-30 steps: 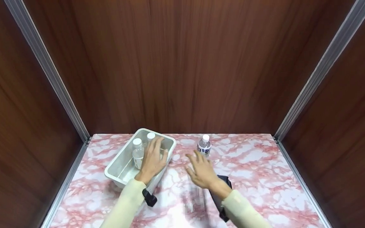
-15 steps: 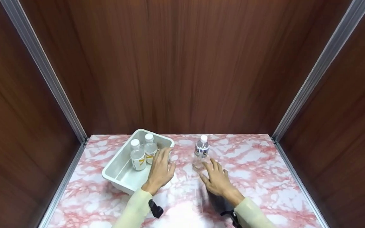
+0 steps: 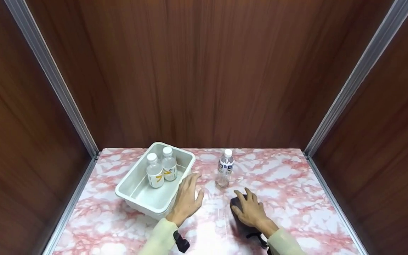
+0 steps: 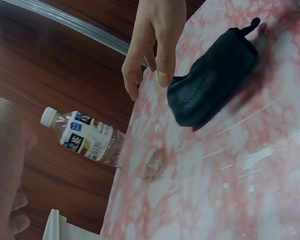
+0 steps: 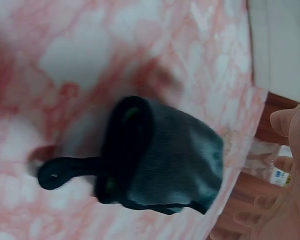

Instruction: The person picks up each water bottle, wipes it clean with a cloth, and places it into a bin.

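Across marbled table (image 3: 299, 198), with left grip (image 3: 188, 199) and right grip (image 3: 251, 209) loose-fingered, might topple bottle (image 3: 225, 168) ahead by shoving pouch (image 4: 212, 80)

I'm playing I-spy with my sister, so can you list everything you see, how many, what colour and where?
Bin: 1, white, left side of the table
Capped bottles: 2, clear with white caps, upright in the bin
Lone bottle: 1, clear with white cap, upright on the table, right of the bin
Cloth bundle: 1, dark, on the table
Table: 1, pink and white
Walls: 3, brown, back and both sides
Sleeves: 2, pale yellow, bottom of the head view
Left grip: 1, bare hand, by the bin's right side
Right grip: 1, bare hand, at the cloth bundle, touching unclear
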{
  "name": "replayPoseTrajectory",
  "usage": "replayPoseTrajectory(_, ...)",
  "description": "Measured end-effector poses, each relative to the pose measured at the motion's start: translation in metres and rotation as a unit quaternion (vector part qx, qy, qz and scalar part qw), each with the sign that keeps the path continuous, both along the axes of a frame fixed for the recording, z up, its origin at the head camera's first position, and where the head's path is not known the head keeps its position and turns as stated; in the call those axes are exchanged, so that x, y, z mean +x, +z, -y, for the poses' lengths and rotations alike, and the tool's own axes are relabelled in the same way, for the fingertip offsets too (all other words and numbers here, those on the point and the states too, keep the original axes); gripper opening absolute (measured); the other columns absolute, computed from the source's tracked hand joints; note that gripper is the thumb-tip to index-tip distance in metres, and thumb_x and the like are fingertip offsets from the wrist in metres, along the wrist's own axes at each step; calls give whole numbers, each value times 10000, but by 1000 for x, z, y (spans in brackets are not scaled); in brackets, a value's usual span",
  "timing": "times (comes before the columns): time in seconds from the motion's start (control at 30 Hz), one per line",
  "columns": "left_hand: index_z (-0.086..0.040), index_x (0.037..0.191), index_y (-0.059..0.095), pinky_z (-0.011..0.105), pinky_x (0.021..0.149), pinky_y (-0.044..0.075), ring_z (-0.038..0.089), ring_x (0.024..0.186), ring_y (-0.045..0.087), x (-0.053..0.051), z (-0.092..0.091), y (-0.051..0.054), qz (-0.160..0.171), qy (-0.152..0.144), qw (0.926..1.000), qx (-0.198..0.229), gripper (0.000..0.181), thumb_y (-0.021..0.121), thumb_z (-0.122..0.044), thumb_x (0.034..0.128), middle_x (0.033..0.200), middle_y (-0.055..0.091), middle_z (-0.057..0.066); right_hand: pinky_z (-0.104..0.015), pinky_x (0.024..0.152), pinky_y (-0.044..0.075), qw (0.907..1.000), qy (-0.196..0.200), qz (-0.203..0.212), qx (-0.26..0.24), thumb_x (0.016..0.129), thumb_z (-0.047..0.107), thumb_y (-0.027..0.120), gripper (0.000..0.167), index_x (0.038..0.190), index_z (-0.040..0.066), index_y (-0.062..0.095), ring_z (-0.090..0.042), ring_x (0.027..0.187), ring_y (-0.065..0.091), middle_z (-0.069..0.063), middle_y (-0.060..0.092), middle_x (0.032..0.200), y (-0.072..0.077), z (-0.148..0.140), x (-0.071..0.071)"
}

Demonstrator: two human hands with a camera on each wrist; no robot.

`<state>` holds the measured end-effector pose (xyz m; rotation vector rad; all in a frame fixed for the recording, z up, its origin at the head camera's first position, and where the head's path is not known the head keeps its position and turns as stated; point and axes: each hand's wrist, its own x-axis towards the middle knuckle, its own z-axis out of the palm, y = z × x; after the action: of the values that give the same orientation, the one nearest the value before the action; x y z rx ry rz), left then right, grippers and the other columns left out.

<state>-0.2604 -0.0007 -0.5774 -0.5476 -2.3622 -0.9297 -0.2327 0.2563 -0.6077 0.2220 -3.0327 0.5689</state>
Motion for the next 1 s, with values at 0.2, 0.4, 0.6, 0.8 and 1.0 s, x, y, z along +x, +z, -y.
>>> replayPoseTrajectory(0.2,-78,1294,593,498,1094,451,308,1233,597,4,-7,-7,-154,-46,9999,-32,505,734,-127,812,1270,637,106,-754,910,440,10000,-80,-44,-16,944,315,660,584,1474,155,471,-512,1349,440,-274,378,1542,-15,-6,2)
replayPoseTrajectory(0.4,-90,1292,594,475,1077,463,290,1224,604,7,-10,-10,-171,-63,9998,-56,504,746,-130,813,1271,640,105,-732,885,466,9990,-191,390,-47,940,323,671,629,1482,90,451,-569,1304,464,-320,357,1542,-23,-10,5)
replayPoseTrajectory(0.6,-85,1289,586,493,1072,451,296,1218,602,6,-14,-12,-66,-131,9999,-72,500,741,-110,814,1273,636,109,-692,778,513,9957,-257,883,-114,941,334,673,657,1491,68,431,-608,1210,508,-335,299,1559,-31,-16,8)
replayPoseTrajectory(0.8,-97,1317,580,515,1123,416,301,1244,601,0,-18,-4,198,-145,9996,-110,501,726,-157,841,1305,630,110,-727,774,490,9926,-408,1114,-277,893,351,724,751,1530,135,390,-580,1180,528,-289,231,1604,-40,-21,8)
replayPoseTrajectory(1.0,-98,1326,575,480,1062,454,304,1207,608,-12,-24,7,228,-249,9993,-130,506,708,-207,850,1287,639,119,-745,787,478,9930,-582,991,-267,839,339,790,792,1521,214,406,-519,1205,528,-263,228,1602,-49,-23,6)
